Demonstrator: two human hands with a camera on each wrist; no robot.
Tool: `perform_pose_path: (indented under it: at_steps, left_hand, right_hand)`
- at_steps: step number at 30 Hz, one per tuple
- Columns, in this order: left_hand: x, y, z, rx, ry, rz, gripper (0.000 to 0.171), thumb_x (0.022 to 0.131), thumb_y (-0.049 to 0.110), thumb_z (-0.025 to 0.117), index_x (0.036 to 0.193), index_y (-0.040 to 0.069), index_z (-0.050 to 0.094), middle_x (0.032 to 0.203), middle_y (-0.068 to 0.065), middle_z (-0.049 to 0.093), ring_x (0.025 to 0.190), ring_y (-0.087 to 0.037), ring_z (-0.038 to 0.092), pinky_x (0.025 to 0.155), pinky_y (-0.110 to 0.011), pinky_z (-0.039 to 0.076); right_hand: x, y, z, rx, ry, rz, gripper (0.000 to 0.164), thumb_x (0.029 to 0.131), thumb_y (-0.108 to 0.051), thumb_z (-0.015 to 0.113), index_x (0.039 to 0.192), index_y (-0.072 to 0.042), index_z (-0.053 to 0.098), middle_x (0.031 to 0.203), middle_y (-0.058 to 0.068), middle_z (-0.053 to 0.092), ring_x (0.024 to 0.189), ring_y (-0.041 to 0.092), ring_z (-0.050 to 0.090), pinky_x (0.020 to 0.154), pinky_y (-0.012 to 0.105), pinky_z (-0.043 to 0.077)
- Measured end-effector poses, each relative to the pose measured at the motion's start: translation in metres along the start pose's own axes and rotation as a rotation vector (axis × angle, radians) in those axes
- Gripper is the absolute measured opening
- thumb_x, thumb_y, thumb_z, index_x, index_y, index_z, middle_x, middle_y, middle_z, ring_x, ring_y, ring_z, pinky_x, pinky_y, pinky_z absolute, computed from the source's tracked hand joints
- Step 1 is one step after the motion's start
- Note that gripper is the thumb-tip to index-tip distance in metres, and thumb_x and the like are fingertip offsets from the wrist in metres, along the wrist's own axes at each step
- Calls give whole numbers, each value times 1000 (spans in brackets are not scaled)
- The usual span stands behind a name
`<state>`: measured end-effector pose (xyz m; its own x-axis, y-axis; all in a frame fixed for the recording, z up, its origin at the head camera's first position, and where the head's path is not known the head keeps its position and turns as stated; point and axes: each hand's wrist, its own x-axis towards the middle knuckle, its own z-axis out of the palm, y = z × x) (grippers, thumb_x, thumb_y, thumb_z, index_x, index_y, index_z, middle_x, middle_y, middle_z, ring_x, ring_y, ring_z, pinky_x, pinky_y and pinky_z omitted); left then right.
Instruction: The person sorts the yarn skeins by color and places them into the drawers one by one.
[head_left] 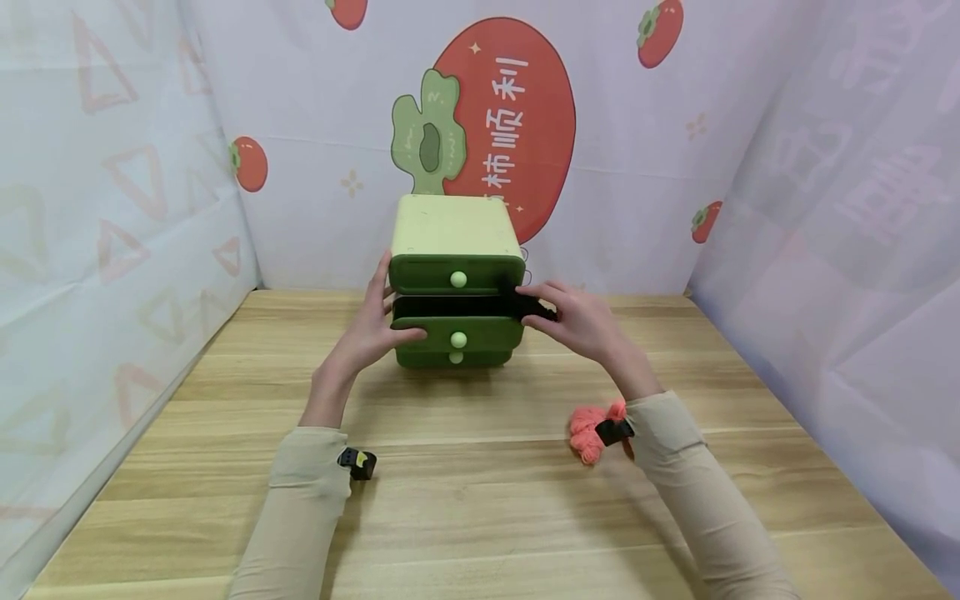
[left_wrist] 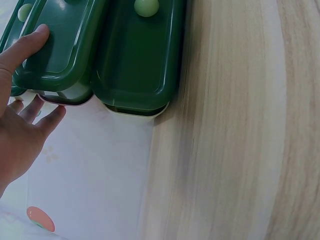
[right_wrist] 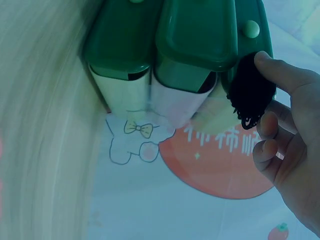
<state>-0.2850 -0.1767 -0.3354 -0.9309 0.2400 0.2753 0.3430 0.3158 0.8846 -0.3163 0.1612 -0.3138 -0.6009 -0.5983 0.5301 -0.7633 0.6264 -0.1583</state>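
A small cabinet (head_left: 456, 227) with a cream top and green drawers stands at the back of the table. Its middle drawer (head_left: 491, 335) is pulled out, leaving a dark gap below the top drawer (head_left: 420, 275). My left hand (head_left: 366, 332) is at the cabinet's left side, thumb against the middle drawer's front and fingers spread along the side. From the right, my right hand (head_left: 587, 327) pinches a bundle of black yarn (right_wrist: 252, 92) between thumb and fingers, beside the gap. Loops hang from the bundle's end in the right wrist view.
A coral-pink yarn bundle (head_left: 587, 433) lies on the wooden table (head_left: 465, 500), near my right wrist. Printed cloth walls (head_left: 322, 225) stand behind the cabinet and on both sides. The bottom drawer (left_wrist: 137, 60) looks nearly closed.
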Motion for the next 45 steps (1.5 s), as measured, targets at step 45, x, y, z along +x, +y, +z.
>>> perform_pose_path:
  at_steps: [45]
  left_hand:
    - [14,-35,0,18,35,29,126,79,16,85,151,56,-10,166,0,0,151,-35,20,119,-60,29]
  right_hand:
    - [32,-49,51,47,67,24,25,94,-15,67,119,-16,72,112,1,67,61,12,55,51,27,43]
